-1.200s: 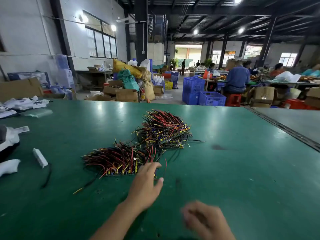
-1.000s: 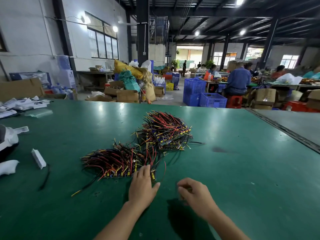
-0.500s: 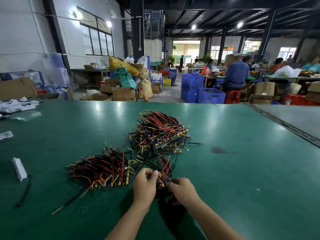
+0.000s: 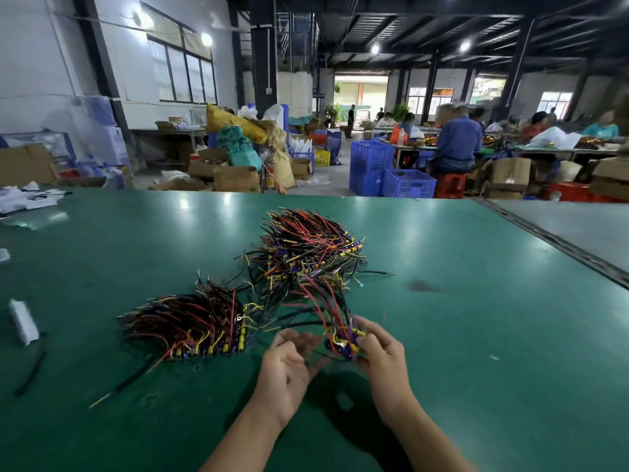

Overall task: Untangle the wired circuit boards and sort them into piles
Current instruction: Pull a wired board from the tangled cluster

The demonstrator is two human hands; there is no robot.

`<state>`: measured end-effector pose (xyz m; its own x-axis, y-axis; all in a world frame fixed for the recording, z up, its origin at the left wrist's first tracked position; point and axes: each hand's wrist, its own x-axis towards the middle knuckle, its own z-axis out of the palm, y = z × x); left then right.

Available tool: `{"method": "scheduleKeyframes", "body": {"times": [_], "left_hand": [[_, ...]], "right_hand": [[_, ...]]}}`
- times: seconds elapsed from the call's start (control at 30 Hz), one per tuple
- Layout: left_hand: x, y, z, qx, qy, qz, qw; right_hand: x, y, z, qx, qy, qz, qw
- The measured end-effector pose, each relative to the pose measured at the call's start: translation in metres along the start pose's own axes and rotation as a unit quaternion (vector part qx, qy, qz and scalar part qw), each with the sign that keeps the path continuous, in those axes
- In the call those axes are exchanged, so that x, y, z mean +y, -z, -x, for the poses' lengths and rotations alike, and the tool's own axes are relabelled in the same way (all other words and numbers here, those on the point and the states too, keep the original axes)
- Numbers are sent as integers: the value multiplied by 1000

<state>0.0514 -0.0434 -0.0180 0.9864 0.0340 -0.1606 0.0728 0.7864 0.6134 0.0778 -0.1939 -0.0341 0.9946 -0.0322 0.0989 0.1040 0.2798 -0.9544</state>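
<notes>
The right hand (image 4: 383, 357) pinches a small wired circuit board (image 4: 343, 344) between its thumb and curled fingers and holds it just above the green tabletop (image 4: 493, 335). The board's red, black and yellow wires (image 4: 323, 301) run away from the hand into the far pile of wired boards (image 4: 306, 250), which lies straight beyond both hands. The left hand (image 4: 289, 364) sits just beside the right, palm turned toward the held board, fingers (image 4: 299, 338) loosely spread and blurred. Whether they touch a wire cannot be told, and nothing is seen clamped in them.

A second pile of wired boards (image 4: 190, 325) lies flat on the tabletop just to the left of the left hand, its board edges with yellow parts facing the person; stray wires link it to the far pile. Well out to the left of that lie a small white piece (image 4: 22, 321) and a short black cable (image 4: 30, 373). A dark stain (image 4: 420, 286) marks the tabletop beyond the right hand.
</notes>
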Motion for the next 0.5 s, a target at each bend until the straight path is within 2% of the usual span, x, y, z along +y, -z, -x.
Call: {"method": "scheduleKeyframes", "body": {"times": [0.13, 0.23, 0.37, 0.43, 0.5], "left_hand": [[-1, 3, -3, 22, 54, -13, 998], [-7, 3, -5, -34, 53, -130, 989], [-23, 3, -2, -101, 22, -264, 959], [-22, 0, -1, -118, 4, -288, 951], [-22, -2, -5, -101, -13, -270, 957]], "right_hand": [[-5, 10, 3, -3, 32, -38, 999], [-6, 14, 2, -33, 33, -42, 998], [-1, 15, 2, -85, 6, -56, 995], [-1, 19, 2, -69, 17, -11, 997], [0, 26, 1, -20, 51, 66, 996]]}}
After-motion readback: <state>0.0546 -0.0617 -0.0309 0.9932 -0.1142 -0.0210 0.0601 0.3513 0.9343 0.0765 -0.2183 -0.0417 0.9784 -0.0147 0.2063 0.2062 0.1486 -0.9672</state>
